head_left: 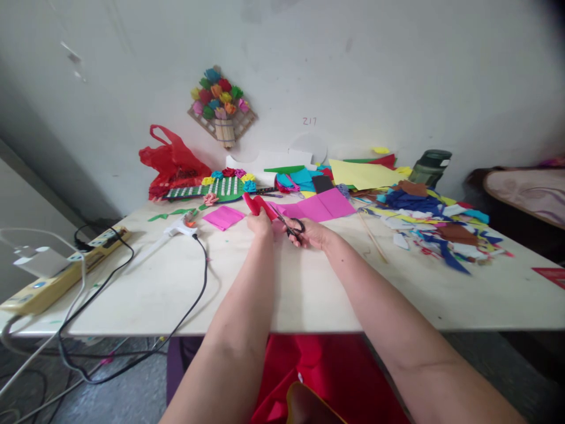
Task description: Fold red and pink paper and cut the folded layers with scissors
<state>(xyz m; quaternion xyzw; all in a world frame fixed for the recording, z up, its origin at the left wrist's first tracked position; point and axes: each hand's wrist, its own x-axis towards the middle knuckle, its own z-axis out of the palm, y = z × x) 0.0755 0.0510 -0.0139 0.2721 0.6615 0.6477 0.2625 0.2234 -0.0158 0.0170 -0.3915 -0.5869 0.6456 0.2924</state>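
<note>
A pale wall rises behind a light-coloured counter (pixel 309 294) strewn with craft material, and a woven plaque of paper flowers (pixel 222 106) hangs on that wall. Near the middle of the counter, the left hand (pixel 260 225) pinches a piece of red paper (pixel 256 204), its grip closed on the lower edge so the paper stands up above the fingers. Just beside it, the right hand (pixel 311 234) has its fingers through the black handles of a pair of scissors (pixel 286 224), its grip closed around them; the blades point left and reach the red paper. Behind the hands lie a folded sheet of pink paper (pixel 324 205) and a smaller pink piece (pixel 223 217). To the left, a white glue gun (pixel 179 227) rests on the counter with its black cord trailing over the front edge, and a yellow power strip (pixel 57 274) sits at the far left edge. A red plastic bag (pixel 172 162) stands near the wall. To the right, a heap of coloured scraps (pixel 432 227) spreads out, with a dark green bottle (pixel 430 166) behind it.
</note>
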